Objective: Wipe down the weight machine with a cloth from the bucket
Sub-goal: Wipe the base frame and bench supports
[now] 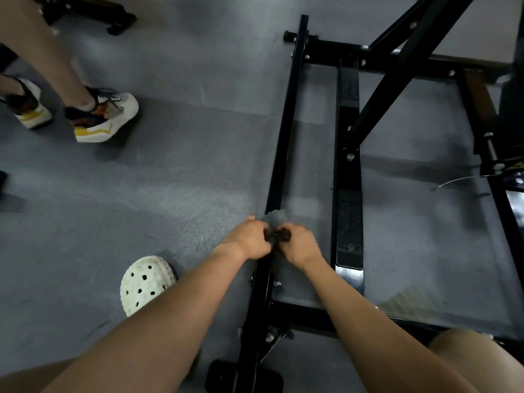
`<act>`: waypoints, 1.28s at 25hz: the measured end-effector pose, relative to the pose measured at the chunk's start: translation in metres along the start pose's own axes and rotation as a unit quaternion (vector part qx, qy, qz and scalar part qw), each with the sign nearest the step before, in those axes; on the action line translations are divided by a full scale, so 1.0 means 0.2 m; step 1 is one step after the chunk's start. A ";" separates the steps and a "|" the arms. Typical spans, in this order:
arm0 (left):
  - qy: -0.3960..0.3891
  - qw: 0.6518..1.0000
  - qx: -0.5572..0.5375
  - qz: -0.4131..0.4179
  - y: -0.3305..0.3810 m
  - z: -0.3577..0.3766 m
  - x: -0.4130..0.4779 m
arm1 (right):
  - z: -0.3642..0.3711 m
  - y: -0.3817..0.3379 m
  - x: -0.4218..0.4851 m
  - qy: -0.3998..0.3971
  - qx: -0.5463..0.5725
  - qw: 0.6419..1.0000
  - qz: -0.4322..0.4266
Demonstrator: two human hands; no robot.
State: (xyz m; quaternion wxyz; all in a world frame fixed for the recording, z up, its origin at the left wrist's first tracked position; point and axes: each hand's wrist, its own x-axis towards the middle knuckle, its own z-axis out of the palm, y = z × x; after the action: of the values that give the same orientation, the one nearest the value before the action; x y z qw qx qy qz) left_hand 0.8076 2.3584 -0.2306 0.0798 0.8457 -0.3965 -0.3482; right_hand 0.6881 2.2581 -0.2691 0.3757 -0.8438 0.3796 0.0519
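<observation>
Here the weight machine [286,120] lies low across the grey floor [184,180], so the person crouches over its base rail. Left hand [249,239] and right hand [297,245] both pinch the cloth [276,219], bunched atop the rail, likely regripping for wiping.

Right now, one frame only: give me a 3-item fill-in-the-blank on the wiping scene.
1. The left hand and right hand together grip a grey ____ on the frame rail.
2. That rail is painted ____.
3. The perforated white clog lies on the floor to the rail's ____ side.

Missing words: cloth; black; left.
</observation>
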 end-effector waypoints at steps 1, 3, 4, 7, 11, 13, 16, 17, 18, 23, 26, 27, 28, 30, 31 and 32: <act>0.014 1.000 -0.009 0.000 0.00 -0.04 0.01 | -0.02 0.00 0.01 0.013 -0.007 1.000 -0.001; 0.054 0.998 -0.023 0.003 0.03 -0.11 0.02 | -0.07 -0.01 0.03 0.048 -0.010 0.999 0.001; 0.082 0.996 -0.029 0.008 0.04 -0.14 0.02 | -0.10 -0.03 0.03 0.061 -0.001 0.998 0.001; 0.146 0.985 -0.088 0.030 0.11 -0.23 0.05 | -0.20 -0.13 0.03 0.048 0.102 0.994 -0.003; 0.187 0.972 -0.118 0.086 0.21 -0.35 0.06 | -0.29 -0.20 0.03 0.080 0.177 0.981 -0.008; 0.191 0.967 -0.127 0.113 0.25 -0.39 0.05 | -0.32 -0.21 0.03 0.097 0.162 0.982 -0.011; 0.203 0.962 -0.124 0.135 0.24 -0.43 0.06 | -0.33 -0.22 0.03 0.082 0.162 0.983 -0.012; 0.198 0.965 -0.099 0.139 0.22 -0.43 0.07 | -0.32 -0.21 0.03 0.088 0.154 0.984 -0.009; 0.189 0.970 -0.069 0.133 0.19 -0.43 0.08 | -0.32 -0.20 0.04 0.101 0.144 0.984 0.005; 0.271 0.952 -0.125 0.066 0.13 -0.40 0.11 | -0.36 -0.20 0.08 0.189 0.124 0.973 0.051; 0.358 0.918 -0.162 0.048 0.19 -0.37 0.09 | -0.35 -0.25 0.08 0.277 0.157 0.948 0.014; 0.325 0.930 -0.173 0.023 0.20 -0.33 0.09 | -0.31 -0.23 0.06 0.260 0.143 0.955 0.009; 0.254 0.951 -0.177 -0.014 0.21 -0.28 0.08 | -0.26 -0.21 0.04 0.208 0.116 0.971 0.011; 0.110 0.976 -0.172 -0.081 0.20 -0.16 0.09 | -0.16 -0.14 0.02 0.072 0.068 0.995 0.031; 0.095 0.974 -0.180 -0.105 0.19 -0.11 0.09 | -0.13 -0.11 0.01 0.047 0.081 0.994 0.047; 0.106 0.969 -0.189 -0.121 0.19 -0.07 0.11 | -0.12 -0.10 0.03 0.059 0.121 0.988 0.072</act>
State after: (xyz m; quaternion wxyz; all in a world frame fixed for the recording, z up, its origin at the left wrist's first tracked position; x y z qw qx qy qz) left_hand 0.8033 2.3155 -0.2152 0.2364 0.8892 -0.2072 -0.3323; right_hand 0.7007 2.2475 -0.2424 0.4476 -0.7641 0.4643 -0.0176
